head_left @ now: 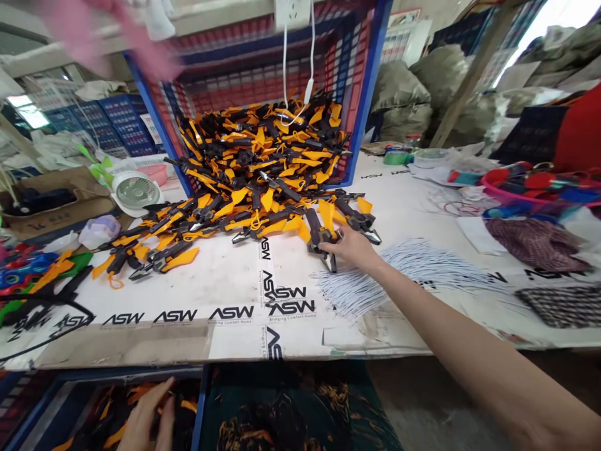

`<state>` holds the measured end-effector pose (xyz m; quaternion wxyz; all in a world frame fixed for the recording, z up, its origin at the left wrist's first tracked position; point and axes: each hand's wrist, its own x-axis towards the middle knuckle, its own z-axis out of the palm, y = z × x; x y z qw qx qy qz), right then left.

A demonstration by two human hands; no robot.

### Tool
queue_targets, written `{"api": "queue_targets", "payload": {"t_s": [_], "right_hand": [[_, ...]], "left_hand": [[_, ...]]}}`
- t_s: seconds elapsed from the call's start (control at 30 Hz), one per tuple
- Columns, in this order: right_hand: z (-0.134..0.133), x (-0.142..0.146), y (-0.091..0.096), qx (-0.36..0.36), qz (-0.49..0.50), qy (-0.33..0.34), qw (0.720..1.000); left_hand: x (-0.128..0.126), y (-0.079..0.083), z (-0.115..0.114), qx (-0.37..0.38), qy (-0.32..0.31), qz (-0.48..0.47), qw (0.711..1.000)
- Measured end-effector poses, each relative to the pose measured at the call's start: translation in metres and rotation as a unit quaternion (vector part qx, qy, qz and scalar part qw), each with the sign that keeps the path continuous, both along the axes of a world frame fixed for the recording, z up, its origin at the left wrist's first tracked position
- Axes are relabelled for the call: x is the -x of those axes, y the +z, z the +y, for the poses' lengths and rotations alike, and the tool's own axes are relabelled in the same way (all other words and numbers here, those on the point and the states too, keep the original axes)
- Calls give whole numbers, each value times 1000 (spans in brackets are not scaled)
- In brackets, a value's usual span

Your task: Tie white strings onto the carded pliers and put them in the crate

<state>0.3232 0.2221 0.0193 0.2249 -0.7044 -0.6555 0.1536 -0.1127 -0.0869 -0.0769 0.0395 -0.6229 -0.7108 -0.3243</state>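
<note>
My right hand (351,248) reaches across the table, its thumb and fingers closed on a pair of orange-and-black pruning shears (313,227) with the dark metal jaws pointing toward me. These shears are at the front edge of a big pile of similar shears (263,178). Low on the left, my left hand (148,416) is over a blue crate (203,401) below the tabletop, where more orange-and-black shears (188,406) lie. Its fingers are partly stretched out and apart, with nothing visible between them.
A tipped blue-and-red crate (359,113) spills the pile onto the table (235,282). White ties (417,266) lie beside my right forearm. A small fan (136,191) stands left, a pink basin (516,197) right. A white cable (285,69) hangs before the crate.
</note>
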Motion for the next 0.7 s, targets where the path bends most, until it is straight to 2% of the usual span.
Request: {"api": "queue_targets", "payload": {"t_s": [0.1,0.23,0.3,0.37,0.43,0.47,0.5,0.53,0.63,0.7], "right_hand": [[-22,19,1,-77,-102,72,989],[-49,27,-2,-140,-253,176,941],[-61,25,-5,-181,-295,253,903],[-72,22,-7,-244,-317,343,850],[-82,22,-8,-299,-320,415,797],[-86,23,-9,-316,-314,436,782],[-90,24,-10,-324,-302,443,780],[-93,26,-10,-326,-279,432,793],[-102,24,-11,-308,-126,337,881],[-113,15,-12,-279,9,264,923]], "left_hand": [[-36,12,22,-67,-74,25,995],[-88,32,56,-123,-148,19,981],[-109,46,71,-164,-189,18,968],[-125,64,84,-196,-230,30,953],[-137,81,97,-195,-260,54,944],[-141,87,105,-177,-267,67,945],[-144,92,112,-146,-269,81,948],[-145,94,120,-104,-268,92,954],[-145,88,141,43,-257,97,961],[-144,78,147,100,-239,75,963]]}}
